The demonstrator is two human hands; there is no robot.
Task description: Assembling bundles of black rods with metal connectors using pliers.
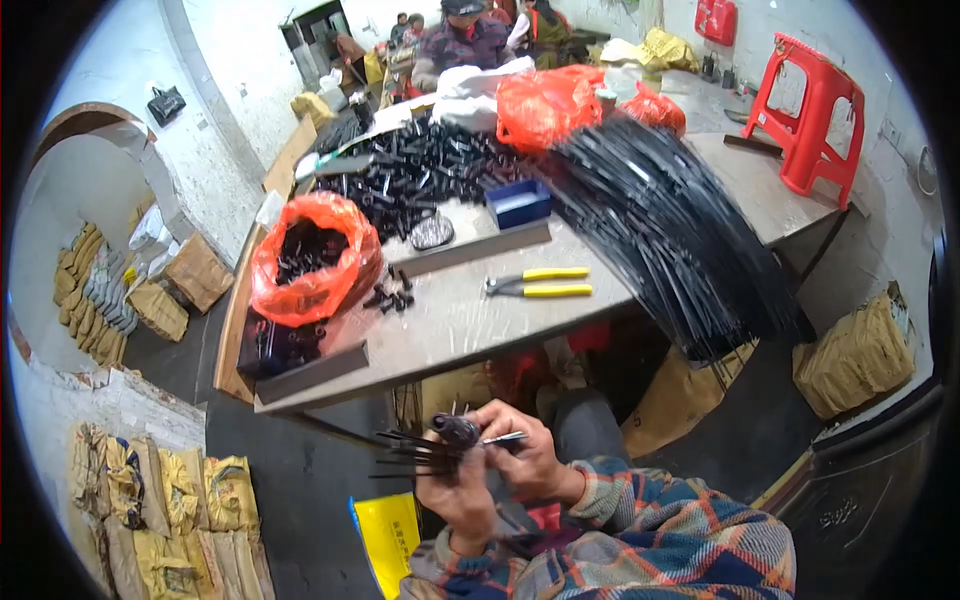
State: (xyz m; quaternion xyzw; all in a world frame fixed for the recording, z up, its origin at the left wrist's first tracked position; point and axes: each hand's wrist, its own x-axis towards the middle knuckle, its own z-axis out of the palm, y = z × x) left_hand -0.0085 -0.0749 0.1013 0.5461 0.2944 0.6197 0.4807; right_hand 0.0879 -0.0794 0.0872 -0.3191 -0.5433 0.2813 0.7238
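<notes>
My left hand [462,503] is closed around a dark rounded hub piece [456,430], low in front of the table. Several thin black rods [412,457] stick out leftward from the same grip. Beside it, my right hand [525,458] is closed, with thumb and fingers pinching a slim dark piece with a shiny edge [503,438]; its exact kind is unclear. Yellow-handled pliers [540,283] lie on the table. A large bundle of long black rods [660,225] hangs over its right edge.
Black plastic parts [430,165] are heaped on the table [440,335], beside a red bag [315,260] of small black parts and a blue box [518,203]. A red stool [805,115] stands at the back right. Stacked sacks [165,510] line the left. Other people [465,40] sit beyond.
</notes>
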